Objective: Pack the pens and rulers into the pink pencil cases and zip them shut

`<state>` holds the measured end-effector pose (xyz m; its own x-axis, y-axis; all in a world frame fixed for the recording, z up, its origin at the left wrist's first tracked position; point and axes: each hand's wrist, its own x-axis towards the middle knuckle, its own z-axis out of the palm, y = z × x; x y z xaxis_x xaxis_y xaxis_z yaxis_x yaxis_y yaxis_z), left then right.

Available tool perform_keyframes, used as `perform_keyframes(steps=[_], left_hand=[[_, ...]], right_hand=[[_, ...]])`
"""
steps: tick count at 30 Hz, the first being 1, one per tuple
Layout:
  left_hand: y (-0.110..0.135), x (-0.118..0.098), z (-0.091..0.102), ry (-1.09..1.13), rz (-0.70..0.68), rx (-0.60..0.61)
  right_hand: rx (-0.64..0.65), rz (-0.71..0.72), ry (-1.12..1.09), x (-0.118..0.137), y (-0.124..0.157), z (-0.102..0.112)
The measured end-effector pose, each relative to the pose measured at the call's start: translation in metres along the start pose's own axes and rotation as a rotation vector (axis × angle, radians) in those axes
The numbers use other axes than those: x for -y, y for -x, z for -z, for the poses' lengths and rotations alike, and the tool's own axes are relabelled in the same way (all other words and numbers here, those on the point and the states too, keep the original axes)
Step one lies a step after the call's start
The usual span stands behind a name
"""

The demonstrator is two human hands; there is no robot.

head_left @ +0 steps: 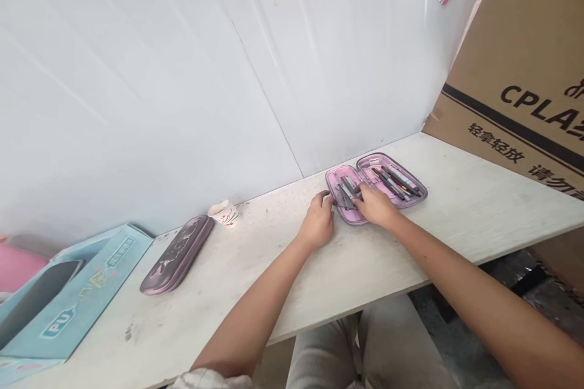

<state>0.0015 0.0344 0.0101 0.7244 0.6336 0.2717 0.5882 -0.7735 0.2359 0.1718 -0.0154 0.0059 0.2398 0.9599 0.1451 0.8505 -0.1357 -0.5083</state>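
An unzipped pencil case (336, 177) with a pink lining lies spread flat on the table. Its left half holds several flat grey pieces (347, 187), too small to name surely; in the right half lie several pens (392, 184). My left hand (318, 222) is at the left edge of the case, its fingers curled against the rim. Over the left half reaches my right hand (376, 205), fingers bent around the grey pieces. What its fingertips hold is partly hidden.
A closed dark purple pencil case (179, 255) lies to the left, beside a white patterned paper cup (223, 213). Further left is a light blue box (98, 292). A large cardboard box (515, 91) leans at the right. The wall borders the table's (255, 261) back edge.
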Motion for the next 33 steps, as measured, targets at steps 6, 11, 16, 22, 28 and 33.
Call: perform_keyframes(steps=[6, 11, 16, 22, 28, 33], left_hand=[[-0.012, 0.005, -0.006, -0.171, -0.038, 0.111], [-0.017, 0.011, -0.004, -0.115, -0.069, 0.141], [-0.032, 0.021, -0.006, -0.106, -0.109, 0.205], [-0.016, 0.032, 0.006, -0.281, -0.245, 0.141], [0.036, 0.036, 0.039, -0.29, -0.374, 0.156], [0.068, 0.038, 0.057, -0.277, -0.375, 0.102]], right_hand=[[-0.162, 0.004, 0.211, -0.045, 0.005, 0.031], [-0.225, -0.127, 0.334, -0.088, 0.0, 0.049], [-0.115, -0.172, 0.381, -0.104, -0.005, 0.039], [-0.114, -0.263, 0.261, -0.102, -0.013, 0.03], [0.004, -0.05, 0.033, -0.065, -0.037, 0.008], [0.019, 0.048, -0.176, -0.028, -0.055, -0.019]])
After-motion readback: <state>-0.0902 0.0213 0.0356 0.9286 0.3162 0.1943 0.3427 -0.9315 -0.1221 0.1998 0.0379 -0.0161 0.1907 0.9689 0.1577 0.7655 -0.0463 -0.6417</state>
